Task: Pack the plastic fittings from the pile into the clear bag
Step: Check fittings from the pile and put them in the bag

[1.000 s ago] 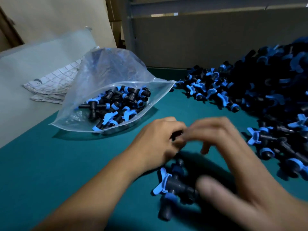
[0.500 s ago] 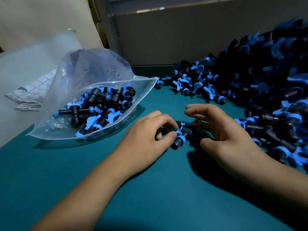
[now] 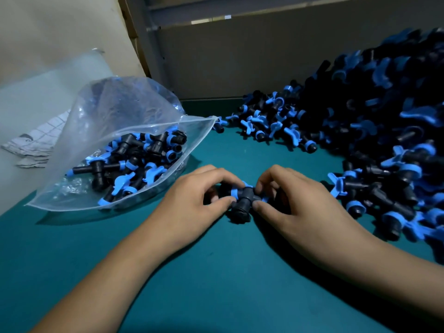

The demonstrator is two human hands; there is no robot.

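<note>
Left hand (image 3: pixel 192 200), right hand (image 3: pixel 295 200) – both pinch fitting (image 3: pixel 242 200) (on table); clear bag (image 3: pixel 125 150) left.

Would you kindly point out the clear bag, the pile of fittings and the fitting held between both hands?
clear bag (image 3: pixel 125 104): head view, on its upper film.
pile of fittings (image 3: pixel 360 131): head view, on the heap's middle.
held fitting (image 3: pixel 243 200): head view, on its black body.
</note>
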